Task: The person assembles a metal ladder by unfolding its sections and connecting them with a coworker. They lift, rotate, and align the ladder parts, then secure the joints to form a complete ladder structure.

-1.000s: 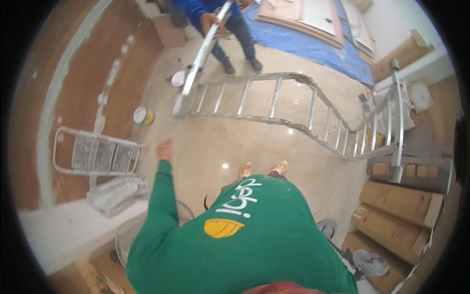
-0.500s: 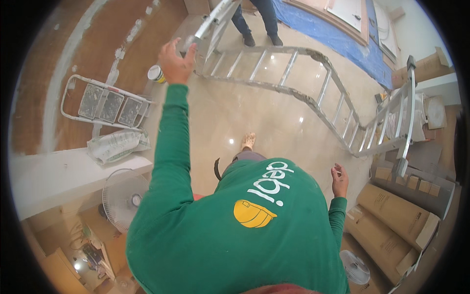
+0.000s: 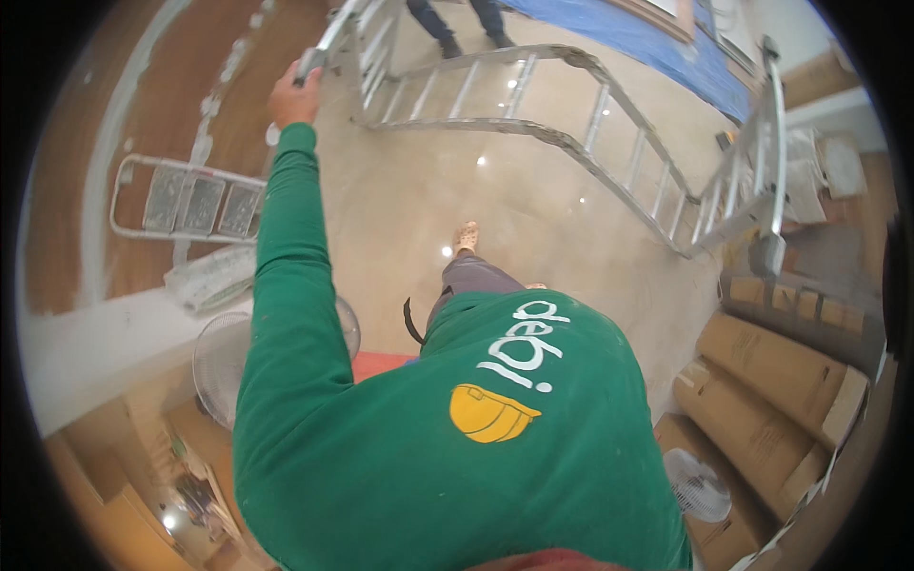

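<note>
My left arm stretches out to the far left, and my left hand closes around the capped end of a folding metal ladder. That end section rises at the far left. The long middle of the ladder bends across the tiled floor, and another section stands up at the right. Its rails look worn and spattered. My right hand does not show; the green-sleeved body fills the lower middle, and one bare foot rests on the floor.
Another person's legs stand beyond the ladder, near a blue sheet. A small step stool and a plastic bag lie at the left. Fans flank me. Long cardboard boxes are stacked at right.
My left hand has moved farther out to the left and its spread fingers have closed on the ladder's end. The right hand has left the view. The whole scene has shifted slightly.
</note>
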The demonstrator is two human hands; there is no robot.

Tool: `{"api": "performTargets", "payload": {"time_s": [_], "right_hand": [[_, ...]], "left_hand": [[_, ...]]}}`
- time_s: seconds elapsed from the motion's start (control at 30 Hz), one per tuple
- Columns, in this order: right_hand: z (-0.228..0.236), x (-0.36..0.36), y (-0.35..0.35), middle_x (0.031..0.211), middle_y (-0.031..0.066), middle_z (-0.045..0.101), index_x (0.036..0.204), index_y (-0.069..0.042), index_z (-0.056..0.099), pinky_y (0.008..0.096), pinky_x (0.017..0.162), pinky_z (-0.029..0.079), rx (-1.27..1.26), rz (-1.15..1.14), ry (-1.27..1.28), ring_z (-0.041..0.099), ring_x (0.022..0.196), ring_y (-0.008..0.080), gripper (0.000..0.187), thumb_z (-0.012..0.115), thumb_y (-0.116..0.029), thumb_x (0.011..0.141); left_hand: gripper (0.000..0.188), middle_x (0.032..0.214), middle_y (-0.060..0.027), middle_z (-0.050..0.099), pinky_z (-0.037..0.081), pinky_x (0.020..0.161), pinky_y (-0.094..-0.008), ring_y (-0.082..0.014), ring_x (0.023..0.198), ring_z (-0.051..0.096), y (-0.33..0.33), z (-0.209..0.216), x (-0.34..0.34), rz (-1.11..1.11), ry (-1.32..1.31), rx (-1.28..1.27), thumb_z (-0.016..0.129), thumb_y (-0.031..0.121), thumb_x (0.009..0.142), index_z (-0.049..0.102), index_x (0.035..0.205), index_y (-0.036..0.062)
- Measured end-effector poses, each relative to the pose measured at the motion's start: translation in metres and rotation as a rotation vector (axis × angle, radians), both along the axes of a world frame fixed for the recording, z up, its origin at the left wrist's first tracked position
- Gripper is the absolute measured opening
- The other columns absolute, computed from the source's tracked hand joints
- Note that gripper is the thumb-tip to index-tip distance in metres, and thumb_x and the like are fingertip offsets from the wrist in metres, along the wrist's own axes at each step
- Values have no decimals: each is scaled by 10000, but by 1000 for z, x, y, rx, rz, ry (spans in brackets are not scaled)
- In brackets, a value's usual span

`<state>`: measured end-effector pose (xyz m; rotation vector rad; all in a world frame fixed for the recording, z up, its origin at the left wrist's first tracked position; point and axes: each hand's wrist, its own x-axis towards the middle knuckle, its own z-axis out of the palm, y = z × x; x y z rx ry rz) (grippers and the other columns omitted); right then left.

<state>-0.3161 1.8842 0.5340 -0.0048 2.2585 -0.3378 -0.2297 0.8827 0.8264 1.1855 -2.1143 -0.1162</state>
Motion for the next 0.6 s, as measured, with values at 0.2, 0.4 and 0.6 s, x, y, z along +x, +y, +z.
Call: {"api": "performTargets", "payload": {"time_s": [0.2,0.4,0.6], "right_hand": [[59,-39,-65,1067,232,748,1081,33,736,460,925,532,-228,-52,52,701,1032,385,463,697,-392,902],[69,-73,-105,1095,201,745,1140,-8,736,430,930,537,-242,-40,151,702,1046,352,457,697,-405,916],[67,-60,-114,1115,196,745,1154,-23,734,424,934,538,-239,-186,124,702,1046,337,446,716,-395,908]], "left_hand": [[612,1163,-165,754,549,925,-417,-325,1070,728,-24,20,-2,33,-219,114,748,592,838,731,1292,182],[618,1180,-115,762,532,937,-397,-298,1072,726,-45,17,-2,-70,-298,70,699,606,885,702,1336,184],[692,1271,-213,708,514,999,-421,-355,1179,682,-60,45,6,-58,-539,47,707,594,889,672,1366,95]]}}
